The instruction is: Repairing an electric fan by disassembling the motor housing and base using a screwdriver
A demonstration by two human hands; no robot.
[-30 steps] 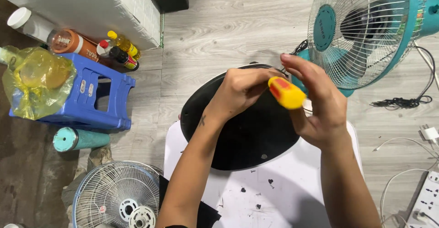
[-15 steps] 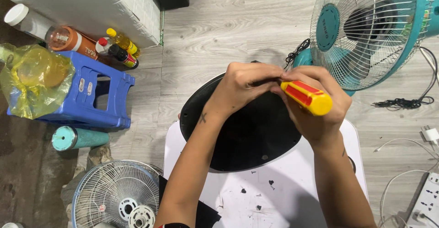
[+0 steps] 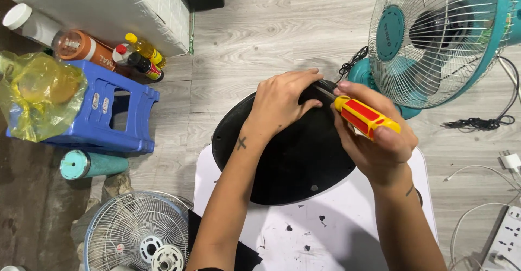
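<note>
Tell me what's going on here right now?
A person works on a black oval base lying on a white table. The left hand presses on the base's far edge, while the right hand grips a yellow and red screwdriver, its tip pointed at that edge beside the left fingers. A teal fan stands behind.

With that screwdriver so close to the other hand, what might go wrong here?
The metal tip of the yellow and red screwdriver in the right hand disappears right under the left hand, so a slip might jab those fingers. The round black plastic base juts past the white board's far edge, so pushing down there might tip it.
</note>
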